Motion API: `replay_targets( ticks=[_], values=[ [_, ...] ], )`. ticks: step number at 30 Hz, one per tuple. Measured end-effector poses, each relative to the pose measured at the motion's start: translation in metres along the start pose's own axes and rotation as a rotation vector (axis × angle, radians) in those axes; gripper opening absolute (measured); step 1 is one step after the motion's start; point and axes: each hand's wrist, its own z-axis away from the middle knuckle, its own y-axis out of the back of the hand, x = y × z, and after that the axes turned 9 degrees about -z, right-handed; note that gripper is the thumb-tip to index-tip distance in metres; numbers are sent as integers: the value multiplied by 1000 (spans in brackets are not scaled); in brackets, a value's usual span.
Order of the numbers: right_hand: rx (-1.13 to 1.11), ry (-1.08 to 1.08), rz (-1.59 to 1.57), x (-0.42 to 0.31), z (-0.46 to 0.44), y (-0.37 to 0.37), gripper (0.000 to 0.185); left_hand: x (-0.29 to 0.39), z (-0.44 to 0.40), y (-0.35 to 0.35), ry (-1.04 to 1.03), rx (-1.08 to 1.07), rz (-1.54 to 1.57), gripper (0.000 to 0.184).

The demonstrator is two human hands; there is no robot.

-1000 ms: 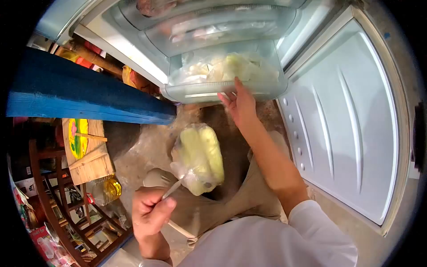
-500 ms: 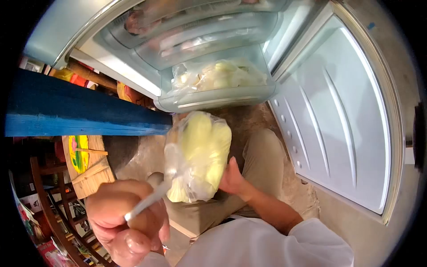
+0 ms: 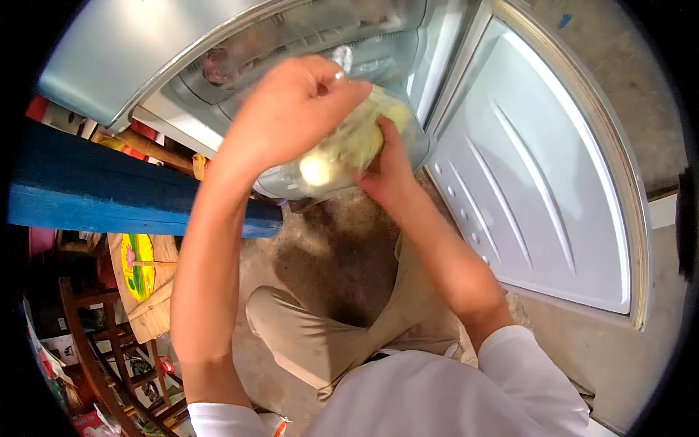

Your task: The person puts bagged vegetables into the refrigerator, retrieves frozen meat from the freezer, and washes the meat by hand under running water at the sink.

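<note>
A clear plastic bag [image 3: 338, 154] of pale yellow-green food, perhaps vegetables, is in my two hands, in front of the lowest freezer drawer [image 3: 273, 183]. My left hand [image 3: 309, 105] is closed on the gathered top of the bag, and a bit of the plastic sticks up past the fingers. Lower down, my right hand [image 3: 387, 166] grips the bag's near right side with the fingers curled round it. The bag and my hands cover most of the drawer, so its contents are largely hidden. Motion blurs the bag somewhat.
The freezer door [image 3: 535, 167] stands wide open on the right. Upper drawers [image 3: 240, 69] hold frosty packages. From the left juts a blue beam [image 3: 138, 186], with a wooden stool [image 3: 149, 313] and a dark wooden rack [image 3: 95, 357] below it. My crossed legs [image 3: 313, 339] are on the floor.
Both hands have lifted the bag from over my lap, up and forward to the lowest drawer. My left hand has swung from the lower left to above the bag.
</note>
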Motion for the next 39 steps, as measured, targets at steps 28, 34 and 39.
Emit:
replay_targets(
  ticks=[28, 34, 39],
  values=[
    [336, -204, 765, -77, -122, 62, 40, -119, -23, -136, 507, -29, 112, 74],
    [320, -68, 832, -91, -137, 75, 36, -127, -30, -151, 524, -56, 397, 73],
    [256, -33, 740, -106, -136, 83, 31, -130, -31, -157, 421, -31, 633, 65]
  ],
)
